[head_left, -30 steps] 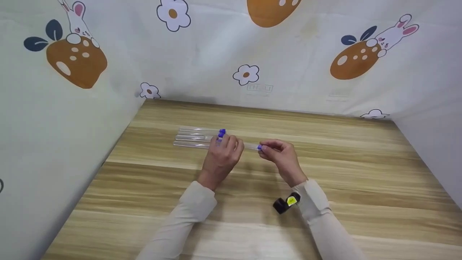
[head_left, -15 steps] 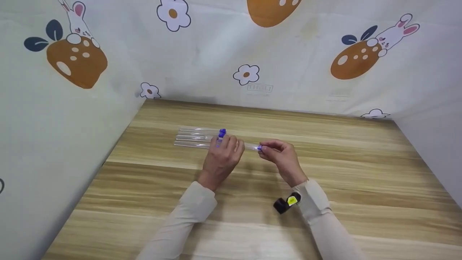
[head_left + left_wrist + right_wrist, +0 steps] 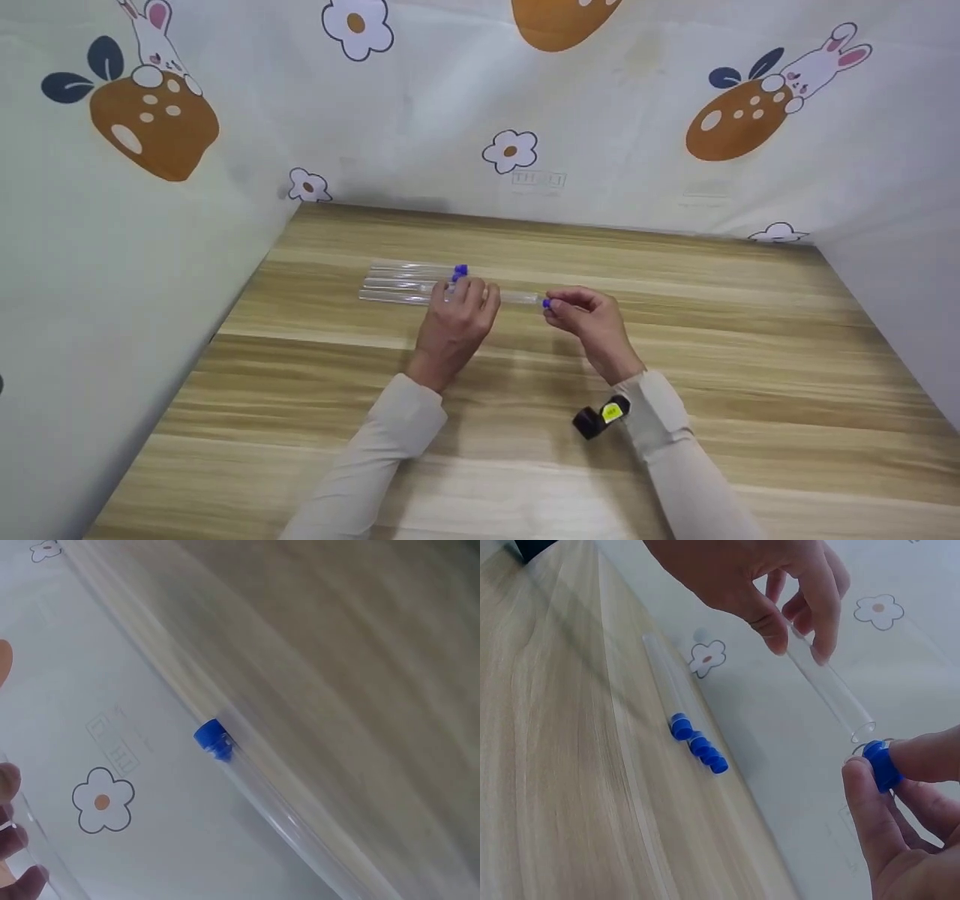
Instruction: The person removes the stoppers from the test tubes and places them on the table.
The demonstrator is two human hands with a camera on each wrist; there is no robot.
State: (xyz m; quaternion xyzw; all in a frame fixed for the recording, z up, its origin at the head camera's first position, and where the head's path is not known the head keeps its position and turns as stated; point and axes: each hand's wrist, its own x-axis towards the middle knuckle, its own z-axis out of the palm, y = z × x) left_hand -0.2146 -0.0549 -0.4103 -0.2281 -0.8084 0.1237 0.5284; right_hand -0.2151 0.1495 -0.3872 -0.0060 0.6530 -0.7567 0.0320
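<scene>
Left hand [image 3: 457, 322] pinches clear cylindrical tube [image 3: 831, 692]; right hand [image 3: 592, 324] pinches round blue plastic cap [image 3: 883, 766] just off tube's open end; clear blue-capped tubes [image 3: 397, 285] lie left of tube

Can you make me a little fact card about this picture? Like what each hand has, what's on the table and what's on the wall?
Left hand: holds a clear tube
Right hand: pinches a blue cap
Tube's end: open, cap just off it
On the table: several other clear tubes with blue caps, side by side
Table: wood-patterned
Wall: pale, with flower and bunny pictures
Sleeves: light-coloured
</scene>
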